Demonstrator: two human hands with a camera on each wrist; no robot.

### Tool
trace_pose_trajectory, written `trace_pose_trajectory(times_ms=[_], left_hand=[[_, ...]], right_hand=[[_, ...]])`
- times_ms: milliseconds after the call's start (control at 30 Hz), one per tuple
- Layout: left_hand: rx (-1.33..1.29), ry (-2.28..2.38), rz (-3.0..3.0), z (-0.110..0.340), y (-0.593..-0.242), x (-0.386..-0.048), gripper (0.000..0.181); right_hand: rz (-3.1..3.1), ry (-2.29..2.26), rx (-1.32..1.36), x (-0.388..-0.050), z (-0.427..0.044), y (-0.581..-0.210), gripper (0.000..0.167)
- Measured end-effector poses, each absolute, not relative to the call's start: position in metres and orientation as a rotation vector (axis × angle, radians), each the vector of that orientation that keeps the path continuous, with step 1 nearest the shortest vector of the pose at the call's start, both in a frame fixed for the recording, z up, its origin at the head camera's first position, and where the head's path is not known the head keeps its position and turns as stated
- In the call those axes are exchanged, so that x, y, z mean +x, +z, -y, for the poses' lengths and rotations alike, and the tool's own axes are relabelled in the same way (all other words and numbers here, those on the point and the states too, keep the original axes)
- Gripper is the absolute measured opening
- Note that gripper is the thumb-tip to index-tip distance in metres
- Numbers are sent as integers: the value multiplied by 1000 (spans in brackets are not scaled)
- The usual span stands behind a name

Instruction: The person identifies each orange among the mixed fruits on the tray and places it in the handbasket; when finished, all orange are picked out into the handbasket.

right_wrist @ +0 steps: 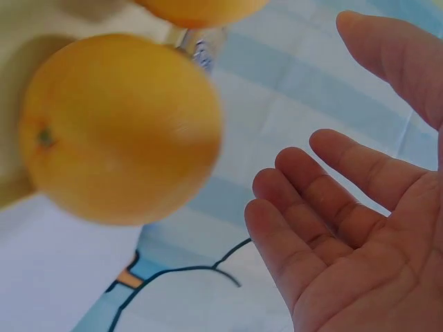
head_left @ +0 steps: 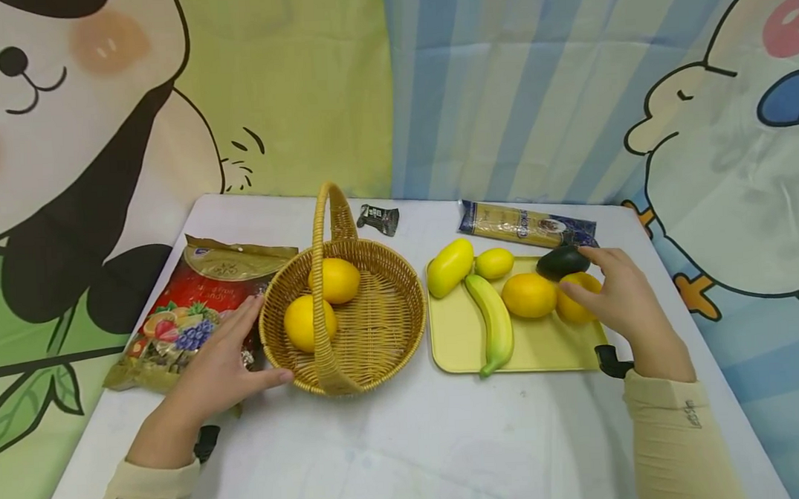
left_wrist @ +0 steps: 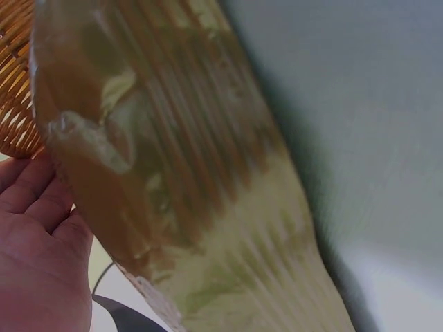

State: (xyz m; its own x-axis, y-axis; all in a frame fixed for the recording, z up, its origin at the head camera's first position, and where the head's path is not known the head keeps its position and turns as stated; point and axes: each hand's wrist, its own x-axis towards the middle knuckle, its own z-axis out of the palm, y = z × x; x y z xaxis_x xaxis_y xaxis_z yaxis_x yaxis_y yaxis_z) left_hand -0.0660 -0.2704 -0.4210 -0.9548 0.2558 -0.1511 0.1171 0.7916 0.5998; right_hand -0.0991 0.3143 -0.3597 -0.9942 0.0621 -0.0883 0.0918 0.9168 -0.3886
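Right of the head view's centre, an orange (head_left: 572, 311) sits by the yellow tray's (head_left: 544, 349) right edge, the right hand (head_left: 617, 293) unclosed beside it. Centre-left, the left hand (head_left: 220, 365), fingers extended, is at the wicker basket's (head_left: 379, 328) side. White tabletop (head_left: 415, 446) spreads across lower centre.

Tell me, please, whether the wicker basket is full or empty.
Partly filled: two fruits lie in the basket, its floor bare beside them.

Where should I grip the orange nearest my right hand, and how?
Probably around its widest part, from the right: the orange is round, with another fruit close on its left and the avocado behind, leaving its side toward your right hand freer.
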Motion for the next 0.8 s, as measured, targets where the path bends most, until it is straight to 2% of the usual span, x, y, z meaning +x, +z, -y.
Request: trace_pose_trajectory(times_ms=[800], left_hand=[[305, 893, -2767, 268, -416, -65, 131]], right_hand=[[-2953, -623, 163, -86, -349, -404, 98]])
